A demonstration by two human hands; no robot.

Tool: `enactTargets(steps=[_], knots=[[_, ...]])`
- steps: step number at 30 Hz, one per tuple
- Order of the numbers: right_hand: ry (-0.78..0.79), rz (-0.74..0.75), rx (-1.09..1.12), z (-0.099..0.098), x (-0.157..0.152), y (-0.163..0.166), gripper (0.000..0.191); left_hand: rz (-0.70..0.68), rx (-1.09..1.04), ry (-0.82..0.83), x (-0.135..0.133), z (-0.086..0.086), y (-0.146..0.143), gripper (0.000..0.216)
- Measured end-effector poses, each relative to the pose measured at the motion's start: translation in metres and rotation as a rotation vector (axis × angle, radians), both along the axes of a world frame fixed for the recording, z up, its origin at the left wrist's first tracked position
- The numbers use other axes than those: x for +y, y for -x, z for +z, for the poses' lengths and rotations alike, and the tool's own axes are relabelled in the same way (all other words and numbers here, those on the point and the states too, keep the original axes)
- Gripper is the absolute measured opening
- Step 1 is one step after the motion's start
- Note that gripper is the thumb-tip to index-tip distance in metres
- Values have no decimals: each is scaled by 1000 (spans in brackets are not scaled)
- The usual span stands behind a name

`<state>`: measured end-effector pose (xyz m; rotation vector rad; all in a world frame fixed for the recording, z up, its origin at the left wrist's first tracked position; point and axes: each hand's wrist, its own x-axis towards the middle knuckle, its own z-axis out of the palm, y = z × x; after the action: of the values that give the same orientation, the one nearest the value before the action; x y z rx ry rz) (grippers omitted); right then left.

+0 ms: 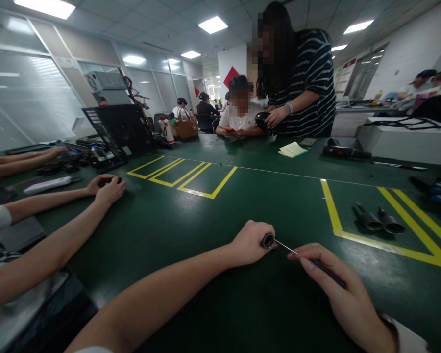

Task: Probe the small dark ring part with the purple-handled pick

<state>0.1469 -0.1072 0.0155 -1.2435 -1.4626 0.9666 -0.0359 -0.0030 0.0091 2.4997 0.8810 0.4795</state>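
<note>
My left hand (253,242) is closed around a dark metal cup-shaped part (266,240), its round open end facing right. The rest of that part is hidden in my fingers. In my right hand (340,279) is a thin screwdriver (330,273) with a dark handle and a slim bright shaft. The shaft's tip meets the rim of the part; whether it goes inside I cannot tell. Two similar dark cup-shaped parts with narrow stems (371,219) (392,223) lie on the green table (206,225) to the right, within yellow tape lines.
Beside me on the left, a co-worker's hands (108,189) hold something small and dark. A white tool (47,185) and a black computer case (121,130) are farther left. Across the table lie a notepad (293,150) and a white box (407,139). A person in stripes (305,83) stands there.
</note>
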Motion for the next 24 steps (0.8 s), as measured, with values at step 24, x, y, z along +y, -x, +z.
enactTargets(steps=[24], knots=[[-1, -71, 45, -5, 0, -3, 22, 111, 19, 15, -3, 2, -2, 11]])
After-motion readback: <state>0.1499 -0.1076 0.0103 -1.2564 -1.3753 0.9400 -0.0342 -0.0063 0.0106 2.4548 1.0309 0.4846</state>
